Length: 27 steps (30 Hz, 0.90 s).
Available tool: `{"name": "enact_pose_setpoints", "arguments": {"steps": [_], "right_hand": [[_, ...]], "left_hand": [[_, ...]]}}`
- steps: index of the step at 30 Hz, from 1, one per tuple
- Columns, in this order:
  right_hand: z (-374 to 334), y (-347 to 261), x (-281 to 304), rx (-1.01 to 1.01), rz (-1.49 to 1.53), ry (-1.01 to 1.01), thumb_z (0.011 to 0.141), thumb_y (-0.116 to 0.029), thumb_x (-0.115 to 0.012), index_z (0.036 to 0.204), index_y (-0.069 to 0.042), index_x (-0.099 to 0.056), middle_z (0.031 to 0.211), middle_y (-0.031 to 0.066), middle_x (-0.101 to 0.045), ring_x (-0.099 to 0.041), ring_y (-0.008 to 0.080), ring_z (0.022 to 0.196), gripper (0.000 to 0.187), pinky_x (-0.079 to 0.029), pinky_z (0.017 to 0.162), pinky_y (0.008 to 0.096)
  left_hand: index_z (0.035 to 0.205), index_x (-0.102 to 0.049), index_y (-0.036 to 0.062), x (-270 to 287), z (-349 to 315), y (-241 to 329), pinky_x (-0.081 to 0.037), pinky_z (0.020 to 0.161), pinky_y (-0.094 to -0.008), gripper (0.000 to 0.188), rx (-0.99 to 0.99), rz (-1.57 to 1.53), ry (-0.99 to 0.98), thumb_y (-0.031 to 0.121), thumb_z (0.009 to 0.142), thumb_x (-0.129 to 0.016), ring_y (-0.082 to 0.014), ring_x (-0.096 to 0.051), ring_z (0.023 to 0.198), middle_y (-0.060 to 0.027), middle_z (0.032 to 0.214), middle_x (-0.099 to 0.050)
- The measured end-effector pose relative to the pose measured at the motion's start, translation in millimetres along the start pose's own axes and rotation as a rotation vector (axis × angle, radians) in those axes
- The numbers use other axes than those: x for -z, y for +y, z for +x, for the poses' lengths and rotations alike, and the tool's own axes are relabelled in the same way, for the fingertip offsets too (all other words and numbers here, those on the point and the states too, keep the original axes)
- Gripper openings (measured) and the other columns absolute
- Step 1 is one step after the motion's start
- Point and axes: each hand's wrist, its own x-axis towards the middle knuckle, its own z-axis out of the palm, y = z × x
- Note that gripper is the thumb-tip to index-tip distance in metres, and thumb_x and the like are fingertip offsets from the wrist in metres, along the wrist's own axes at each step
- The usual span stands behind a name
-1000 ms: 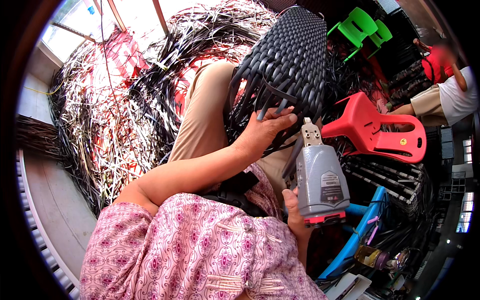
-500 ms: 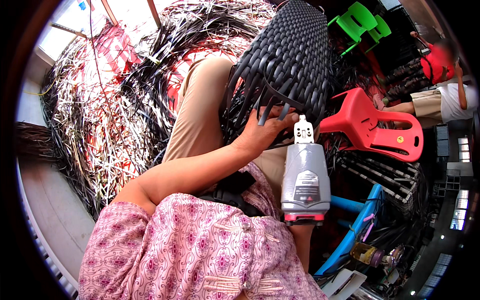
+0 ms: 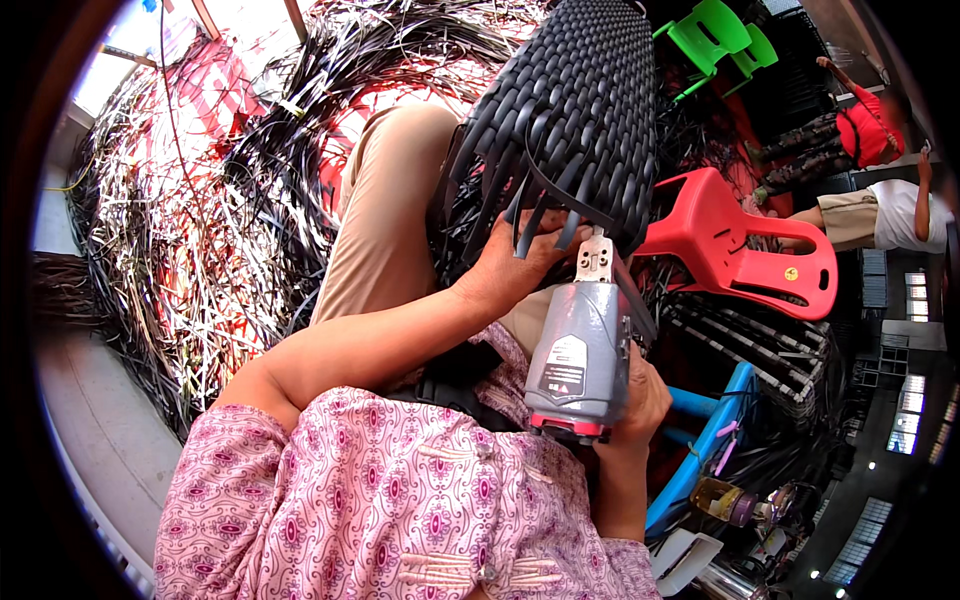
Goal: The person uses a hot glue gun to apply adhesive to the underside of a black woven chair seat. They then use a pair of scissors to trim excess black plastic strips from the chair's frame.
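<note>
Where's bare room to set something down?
Bare: the red plastic chair seat, right of the black woven panel; the smooth pale-grey surface left of the tangled black strips. Crowded: around the left hand, between panel and grey handheld tool.

Left arm [image 3: 370, 338]: bent at elbow, forearm slanting up and rightward before the torso | left wrist [image 3: 472, 294]: roughly straight | left hand [image 3: 512, 260]: fingers curled in a hold, partly hidden | right forearm [image 3: 622, 492]: nearly upright | right hand [image 3: 645, 398]: gripping, lower and right of the left hand, fingers partly hidden
</note>
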Motion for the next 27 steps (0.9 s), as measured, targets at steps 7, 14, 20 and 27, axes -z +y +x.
{"name": "enact_pose_setpoints", "arguments": {"steps": [7, 14, 20, 27], "right_hand": [[-1, -2, 3, -0.032, -0.014, -0.031, 0.077, -0.035, -0.073, 0.125, 0.011, -0.05, 0.091, 0.0222, -0.065, -0.066, 0.0383, 0.072, 0.071, -0.051, 0.064, 0.0435], [2, -5, 7, -0.044, -0.005, -0.048, 0.076, -0.037, -0.073, 0.124, 0.012, -0.051, 0.093, 0.0228, -0.065, -0.065, 0.0392, 0.073, 0.072, -0.051, 0.065, 0.0437], [0, -5, 5, -0.054, -0.034, -0.05, 0.077, -0.038, -0.072, 0.123, 0.012, -0.051, 0.092, 0.0233, -0.065, -0.065, 0.0393, 0.073, 0.071, -0.05, 0.066, 0.0441], [2, -9, 9, -0.047, -0.051, -0.069, 0.078, -0.035, -0.071, 0.123, 0.012, -0.051, 0.09, 0.0234, -0.064, -0.064, 0.0393, 0.071, 0.068, -0.05, 0.065, 0.0441]], "left_hand": [[0.127, -0.061, 0.0196, -9, 6, -27, -0.044, 0.097, -0.0413, 0.038, -0.298, -0.091, 0.134, 0.014, 0.09, -0.059, -0.0302, -0.059, 0.112, -0.0106, 0.124, -0.061], [0.123, -0.061, 0.0182, -11, 11, -31, -0.049, 0.09, -0.0422, 0.038, -0.523, 0.07, 0.253, 0.011, 0.086, -0.06, -0.0335, -0.062, 0.105, -0.0124, 0.117, -0.064], [0.122, -0.062, 0.018, -9, 15, -38, -0.051, 0.086, -0.0409, 0.037, -0.683, 0.306, 0.333, 0.01, 0.086, -0.061, -0.0339, -0.064, 0.1, -0.0123, 0.114, -0.065], [0.115, -0.068, 0.0181, -13, 4, -25, -0.051, 0.085, -0.0398, 0.032, -0.267, -0.249, 0.231, 0.013, 0.083, -0.066, -0.0289, -0.065, 0.097, -0.0099, 0.113, -0.066]]}}
